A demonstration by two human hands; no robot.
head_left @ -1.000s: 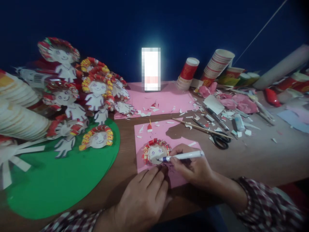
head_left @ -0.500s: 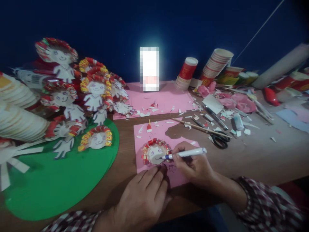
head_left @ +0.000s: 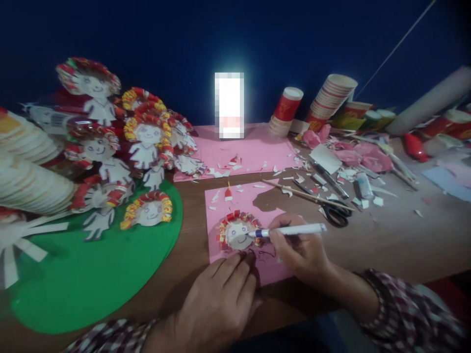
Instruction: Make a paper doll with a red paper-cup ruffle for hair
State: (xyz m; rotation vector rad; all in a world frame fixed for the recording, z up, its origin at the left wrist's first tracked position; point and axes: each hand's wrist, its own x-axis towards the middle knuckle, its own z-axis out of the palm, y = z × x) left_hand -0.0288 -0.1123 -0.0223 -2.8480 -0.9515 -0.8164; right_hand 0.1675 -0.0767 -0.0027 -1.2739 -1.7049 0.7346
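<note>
right hand (head_left: 301, 247) was clamped on white marker (head_left: 300, 229), tip at paper face's (head_left: 234, 238) 3 o'clock side; left hand (head_left: 221, 294) lay at its 6 o'clock edge, grip unclear; face lay on pink sheet (head_left: 245, 198)

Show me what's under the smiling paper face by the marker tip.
A pink sheet lies under the paper face, showing around it. Anything else directly beneath the face is covered and cannot be seen; the left hand hides some of the sheet nearby.

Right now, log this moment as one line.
right hand: holds blue-banded white marker | marker tip: at paper face | left hand: at face's lower edge | beneath face: pink sheet
</note>
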